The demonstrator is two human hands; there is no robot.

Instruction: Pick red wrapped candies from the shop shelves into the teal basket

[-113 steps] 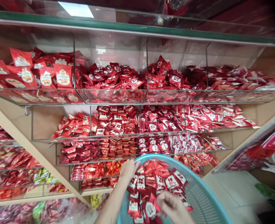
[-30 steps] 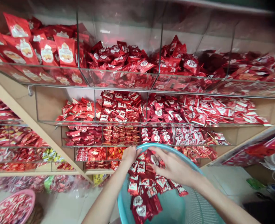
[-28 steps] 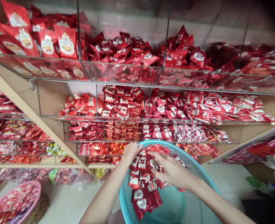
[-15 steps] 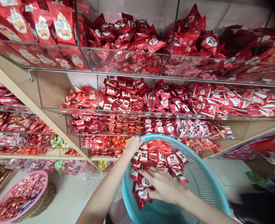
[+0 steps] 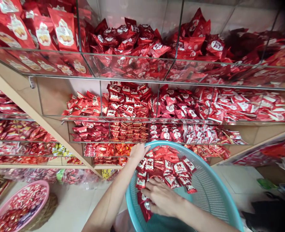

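My left hand (image 5: 137, 153) grips the far left rim of a teal plastic basket (image 5: 205, 167) with perforated sides. Several small red snack packets (image 5: 167, 166) with white labels lie in a heap at its far side. My right hand (image 5: 163, 196) is inside the basket, palm down, its fingers curled over dark red packets (image 5: 145, 214) with round white labels. The hand hides part of these packets, so how many it holds is unclear. Bare teal basket wall shows to its right.
Glass-fronted shelves (image 5: 130, 79) full of red packets rise straight ahead, just beyond the basket rim. At lower left, a pink basket (image 5: 44, 196) of wrapped sweets sits on a woven base. A wooden divider (image 5: 48, 129) slants down the left. Dark items (image 5: 265, 209) lie at lower right.
My right hand has shifted slightly left and down over the dark red packets, covering the upper one more. My left hand keeps its hold on the rim. The view has tilted slightly upward.
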